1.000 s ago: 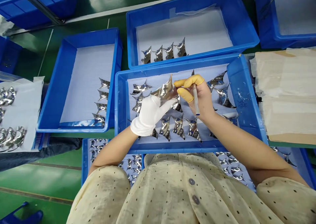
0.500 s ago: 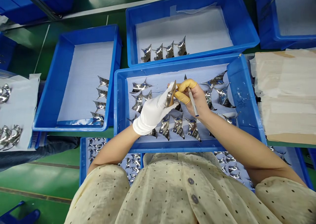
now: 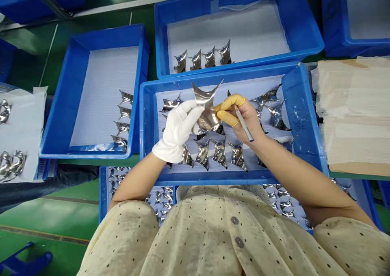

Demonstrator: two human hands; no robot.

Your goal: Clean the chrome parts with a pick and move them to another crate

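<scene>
We've got our white-gloved left hand point(image 3: 177, 128) clamped on a shiny silver, curved metal piece point(image 3: 208, 110) with two horns up top, held over the big blue plastic tray point(image 3: 234, 182) in front of us. The glove covers its lower-left side. Our right hand point(image 3: 243, 115), with yellow finger covers, is pinched around a slim silver pen-like tool point(image 3: 244, 125), fingertips at the piece's right edge; can't really tell how firmly they touch. Fingers hide the tool's middle. Some smaller-looking silver metal parts point(image 3: 219, 153) are half blocked behind our hands.
</scene>
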